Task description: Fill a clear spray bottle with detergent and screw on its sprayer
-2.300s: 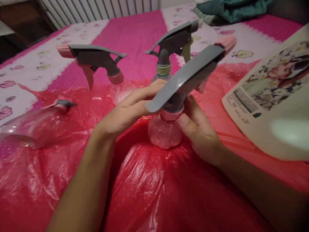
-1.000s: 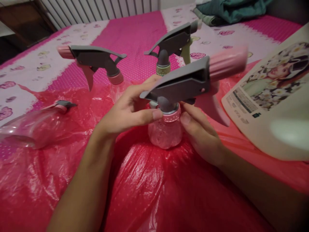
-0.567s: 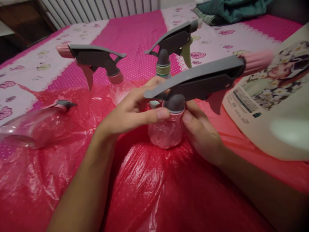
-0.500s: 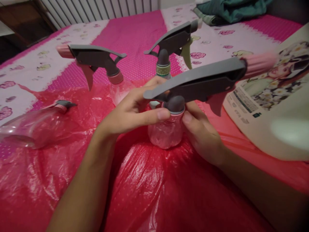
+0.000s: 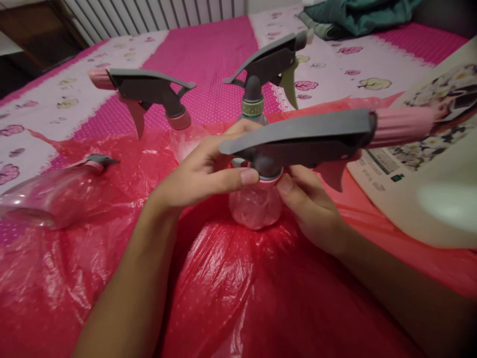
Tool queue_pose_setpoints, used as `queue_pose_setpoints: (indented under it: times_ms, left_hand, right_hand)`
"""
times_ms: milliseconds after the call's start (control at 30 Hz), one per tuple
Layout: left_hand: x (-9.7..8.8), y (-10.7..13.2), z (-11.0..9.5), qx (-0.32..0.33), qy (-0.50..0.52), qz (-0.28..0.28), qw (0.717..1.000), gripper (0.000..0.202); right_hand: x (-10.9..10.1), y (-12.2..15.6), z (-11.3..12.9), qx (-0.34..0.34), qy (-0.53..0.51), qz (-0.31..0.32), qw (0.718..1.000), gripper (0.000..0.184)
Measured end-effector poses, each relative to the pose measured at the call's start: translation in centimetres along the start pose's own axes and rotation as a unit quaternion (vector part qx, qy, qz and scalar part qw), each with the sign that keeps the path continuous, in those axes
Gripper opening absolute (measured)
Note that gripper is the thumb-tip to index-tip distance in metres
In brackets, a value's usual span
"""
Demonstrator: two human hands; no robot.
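the left thumb lies across the near side of the pink collar [image 5: 274, 181], its tip pressed just under the spray head [image 5: 305, 136], while the other fingers of the left hand [image 5: 199, 171] curl around behind, partly hidden. the right hand [image 5: 313, 209] closes in from the other side, thumb tip against the collar, its fingers bent behind the neck where they cannot be fully seen. so both hands are grasping the one spray bottle [image 5: 255, 208], which stands upright between them on red plastic sheeting [image 5: 208, 293], its clear, ribbed body showing below the thumbs. the spray head is grey and points to the right, with a pink nozzle [image 5: 404, 127] overlapping the view of a large cream jug [image 5: 428, 209] and a pink trigger [image 5: 334, 175] hanging beneath.

just beyond the left hand stands a second sprayer [image 5: 145, 89], pink-nozzled and facing left. behind the hands is a third sprayer [image 5: 268, 62] with a green collar and green trigger, facing right, its lower part hidden. farther left, a clear bottle [image 5: 55, 196] lies on its side on the sheeting. the jug, at the right edge, carries a flowered label. under and past the sheeting spreads a pink and white bedspread [image 5: 201, 49]; at its far side are a dark green cloth [image 5: 367, 17] and white slats [image 5: 156, 12].
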State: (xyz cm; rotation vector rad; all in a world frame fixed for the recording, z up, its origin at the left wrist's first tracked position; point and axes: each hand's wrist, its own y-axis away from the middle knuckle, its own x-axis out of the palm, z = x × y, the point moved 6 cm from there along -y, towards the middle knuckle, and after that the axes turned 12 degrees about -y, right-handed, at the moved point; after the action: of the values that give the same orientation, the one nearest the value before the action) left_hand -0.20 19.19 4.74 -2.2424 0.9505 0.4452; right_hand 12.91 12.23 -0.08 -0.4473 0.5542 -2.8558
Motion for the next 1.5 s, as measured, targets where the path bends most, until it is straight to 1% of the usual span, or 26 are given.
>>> queue_pose_setpoints:
  times_ms: [167, 267, 333, 400, 500, 633, 733, 900, 1133, 1300, 1400, 1433, 1500]
  left_hand:
    - [0.2, -0.1, -0.2, -0.001, 0.011, 0.006, 1.0, 0.036]
    - [0.2, -0.1, -0.3, -0.003, 0.016, 0.005, 1.0, 0.035]
    - [0.1, -0.1, -0.5, 0.003, 0.012, -0.001, 1.0, 0.035]
    - [0.0, -0.1, -0.6, 0.008, 0.004, -0.01, 1.0, 0.035]
    - [0.0, 0.0, -0.7, 0.025, -0.014, -0.014, 0.999, 0.037]
    - [0.2, -0.3, -0.8, 0.052, -0.027, 0.008, 0.998, 0.037]
    - [0.2, -0.7, -0.9, 0.033, -0.011, 0.008, 0.999, 0.037]
    - [0.1, -0.7, -1.0, 0.007, 0.021, -0.011, 1.0, 0.04]
    - [-0.1, -0.4, -0.8, 0.027, -0.026, -0.011, 0.999, 0.039]
    - [-0.1, -0.4, -0.6, 0.036, -0.023, -0.007, 0.999, 0.036]
    - [0.0, -0.3, -0.5, 0.038, -0.02, 0.003, 0.999, 0.029]
    - [0.0, -0.2, -0.4, 0.038, -0.016, 0.008, 0.999, 0.026]
    - [0.1, -0.1, -0.3, 0.035, -0.009, 0.017, 0.999, 0.023]
  right_hand:
    - [0.0, 0.0, -0.1, 0.012, 0.015, 0.011, 1.0, 0.028]
    - [0.1, -0.2, 0.0, 0.011, 0.02, 0.012, 1.0, 0.029]
    - [0.3, -0.3, 0.2, -0.003, 0.014, 0.023, 1.0, 0.031]
    - [0.3, -0.3, 0.3, -0.007, 0.014, 0.011, 1.0, 0.029]
    - [-0.1, -0.2, 0.3, -0.004, 0.034, -0.024, 0.999, 0.026]
    - [-0.1, -0.2, 0.2, -0.01, 0.036, -0.017, 0.999, 0.022]
    - [-0.1, -0.2, 0.0, -0.009, 0.017, -0.015, 1.0, 0.023]
    - [0.0, -0.3, -0.4, 0.018, 0.004, -0.013, 1.0, 0.03]
    - [-0.1, -0.2, 0.1, -0.009, 0.019, -0.021, 1.0, 0.022]
    - [0.0, -0.1, 0.4, -0.01, 0.021, -0.014, 1.0, 0.019]
    - [0.0, 0.0, 0.3, -0.003, 0.006, -0.017, 1.0, 0.022]
    - [0.1, -0.1, 0.3, -0.005, -0.003, -0.014, 1.0, 0.024]
    - [0.4, -0.3, 0.4, -0.018, -0.027, 0.012, 0.999, 0.025]
